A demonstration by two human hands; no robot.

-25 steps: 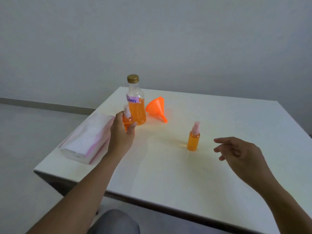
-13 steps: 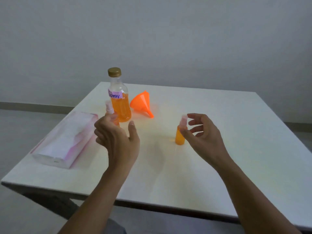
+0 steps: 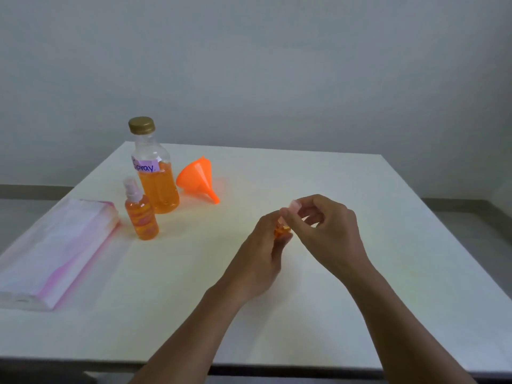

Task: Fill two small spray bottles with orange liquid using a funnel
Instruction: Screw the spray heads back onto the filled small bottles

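Near the middle of the white table (image 3: 304, 314), my left hand (image 3: 263, 253) wraps the body of a small spray bottle (image 3: 281, 231) of orange liquid, mostly hidden by my fingers. My right hand (image 3: 324, 231) pinches its pale pink spray top. A second small spray bottle (image 3: 141, 214) with orange liquid stands alone at the left, its top on. Behind it stands a large clear bottle (image 3: 156, 173) with a gold cap and a "Spray" label, about half full of orange liquid. An orange funnel (image 3: 198, 178) lies on its side beside it.
A pink and white tissue pack (image 3: 55, 253) lies at the table's left edge. A plain grey wall rises behind the table. The table's near edge runs just below my forearms.
My left hand let go of the left spray bottle and moved right to the other one. My right hand closed on that bottle's top. The camera view came closer.
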